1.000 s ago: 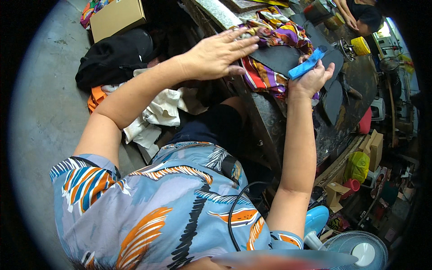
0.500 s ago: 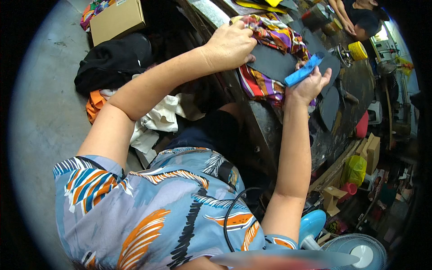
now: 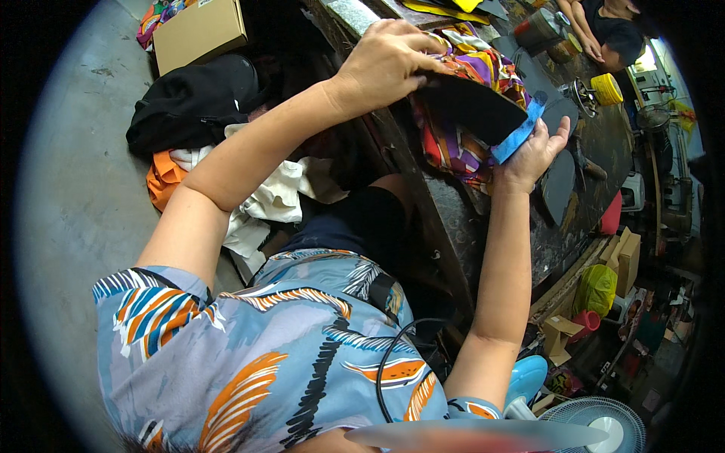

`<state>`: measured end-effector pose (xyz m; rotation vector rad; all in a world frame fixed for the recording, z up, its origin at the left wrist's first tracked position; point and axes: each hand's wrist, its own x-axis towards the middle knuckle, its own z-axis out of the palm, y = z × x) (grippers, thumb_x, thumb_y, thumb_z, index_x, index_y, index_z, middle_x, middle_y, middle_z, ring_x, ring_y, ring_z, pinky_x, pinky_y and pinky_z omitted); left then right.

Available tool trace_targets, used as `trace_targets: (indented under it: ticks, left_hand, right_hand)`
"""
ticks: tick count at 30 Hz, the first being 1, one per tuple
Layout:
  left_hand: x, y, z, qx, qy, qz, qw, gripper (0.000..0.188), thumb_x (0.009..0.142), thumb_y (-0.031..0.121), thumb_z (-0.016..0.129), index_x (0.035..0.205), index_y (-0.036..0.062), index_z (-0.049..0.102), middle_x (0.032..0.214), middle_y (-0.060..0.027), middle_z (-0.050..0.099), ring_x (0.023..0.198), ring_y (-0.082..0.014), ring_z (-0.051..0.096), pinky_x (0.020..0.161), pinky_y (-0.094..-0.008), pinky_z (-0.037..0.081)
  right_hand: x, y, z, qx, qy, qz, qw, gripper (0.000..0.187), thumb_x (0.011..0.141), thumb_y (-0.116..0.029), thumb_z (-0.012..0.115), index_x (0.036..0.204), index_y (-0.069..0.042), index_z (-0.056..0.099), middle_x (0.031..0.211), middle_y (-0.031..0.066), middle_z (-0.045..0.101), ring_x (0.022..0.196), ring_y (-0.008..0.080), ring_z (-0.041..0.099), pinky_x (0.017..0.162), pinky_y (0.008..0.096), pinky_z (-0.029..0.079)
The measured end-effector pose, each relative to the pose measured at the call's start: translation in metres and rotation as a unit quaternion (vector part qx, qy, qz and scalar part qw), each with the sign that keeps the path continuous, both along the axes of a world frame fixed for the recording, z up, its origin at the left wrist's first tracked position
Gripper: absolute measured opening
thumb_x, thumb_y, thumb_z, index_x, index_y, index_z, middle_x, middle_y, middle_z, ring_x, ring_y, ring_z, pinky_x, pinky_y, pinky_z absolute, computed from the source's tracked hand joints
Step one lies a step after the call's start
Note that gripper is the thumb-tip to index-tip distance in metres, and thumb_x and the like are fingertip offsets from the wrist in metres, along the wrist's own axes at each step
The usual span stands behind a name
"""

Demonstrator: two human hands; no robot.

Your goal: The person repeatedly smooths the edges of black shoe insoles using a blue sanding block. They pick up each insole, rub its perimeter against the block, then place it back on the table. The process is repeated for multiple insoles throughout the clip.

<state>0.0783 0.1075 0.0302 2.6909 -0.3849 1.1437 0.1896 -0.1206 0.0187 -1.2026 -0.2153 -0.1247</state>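
Note:
A flat, dark sole-shaped panel (image 3: 483, 107) is tilted up over a multicoloured printed cloth (image 3: 495, 72) on the workbench. My left hand (image 3: 389, 64) pinches the panel's left end between thumb and fingers. At the other end, a blue strip (image 3: 517, 138) runs across the panel's edge. My right hand (image 3: 532, 157) holds that end with the strip against its fingers; its thumb sticks out and some fingers are hidden behind the strip.
Dark rounded flat pieces (image 3: 557, 185) and a tool handle (image 3: 595, 170) lie right of my right hand on the dark workbench (image 3: 521, 241). Farther back are a yellow roll (image 3: 606, 88), cans (image 3: 538, 29) and another person's arms (image 3: 583, 34). A cardboard box (image 3: 198, 34) stands at left.
The panel has gone from lying nearly flat and looking grey to tilted up with a black face showing. My right hand has shifted slightly right and down with the blue strip.

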Motion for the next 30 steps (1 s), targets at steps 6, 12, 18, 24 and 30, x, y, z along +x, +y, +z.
trace_targets:
  ticks: [6, 12, 18, 24, 30]
  left_hand:
    - [0.008, 0.019, 0.025, -0.268, -0.008, -0.065, 0.961, 0.029, 0.076, -0.005, 0.062, 0.104, 0.0023, 0.068, 0.094, -0.0143, 0.064, 0.087, -0.0265, 0.063, 0.078, -0.0318, 0.050]
    - [0.079, 0.046, 0.058, -0.464, -0.065, 0.004, 0.883, 0.017, 0.081, 0.011, 0.066, 0.094, 0.0001, 0.068, 0.083, -0.0139, 0.070, 0.071, -0.0190, 0.064, 0.066, -0.0312, 0.048]
    - [0.185, 0.082, 0.022, -0.295, 0.058, 0.258, 0.918, 0.041, 0.080, 0.033, 0.065, 0.108, 0.0035, 0.061, 0.118, -0.0209, 0.058, 0.119, -0.0367, 0.047, 0.095, -0.0487, 0.039]
    - [0.210, 0.069, 0.019, -0.120, 0.069, 0.263, 0.955, 0.078, 0.071, 0.058, 0.067, 0.130, 0.0095, 0.047, 0.146, -0.0264, 0.029, 0.136, -0.0485, 0.020, 0.108, -0.0611, 0.019]
    - [0.175, 0.047, 0.051, -0.068, 0.265, 0.210, 0.939, 0.102, 0.055, 0.062, 0.076, 0.137, 0.0116, 0.042, 0.138, -0.0236, 0.041, 0.128, -0.0453, 0.036, 0.104, -0.0583, 0.029]
  right_hand:
    - [-0.002, -0.004, 0.000, -0.032, -0.004, 0.021, 0.999, 0.053, 0.094, -0.004, 0.039, 0.142, -0.009, 0.016, 0.089, 0.0095, 0.055, 0.069, 0.0136, 0.057, 0.062, 0.0269, 0.052]
    - [-0.004, 0.000, 0.001, -0.039, -0.012, 0.022, 0.999, 0.053, 0.094, -0.003, 0.039, 0.141, -0.009, 0.017, 0.093, 0.0098, 0.053, 0.072, 0.0136, 0.057, 0.064, 0.0263, 0.052]
    - [-0.002, -0.001, 0.000, -0.037, -0.028, 0.039, 0.998, 0.052, 0.095, -0.004, 0.040, 0.141, -0.009, 0.018, 0.094, 0.0091, 0.053, 0.073, 0.0131, 0.056, 0.065, 0.0261, 0.052]
    - [-0.002, 0.001, 0.000, -0.019, -0.036, 0.041, 0.998, 0.053, 0.095, -0.004, 0.043, 0.141, -0.011, 0.018, 0.094, 0.0085, 0.053, 0.069, 0.0120, 0.055, 0.060, 0.0256, 0.051]
    - [-0.001, 0.000, -0.001, -0.031, -0.038, 0.051, 0.997, 0.055, 0.095, -0.005, 0.044, 0.142, -0.011, 0.017, 0.094, 0.0082, 0.052, 0.069, 0.0110, 0.054, 0.057, 0.0242, 0.050]
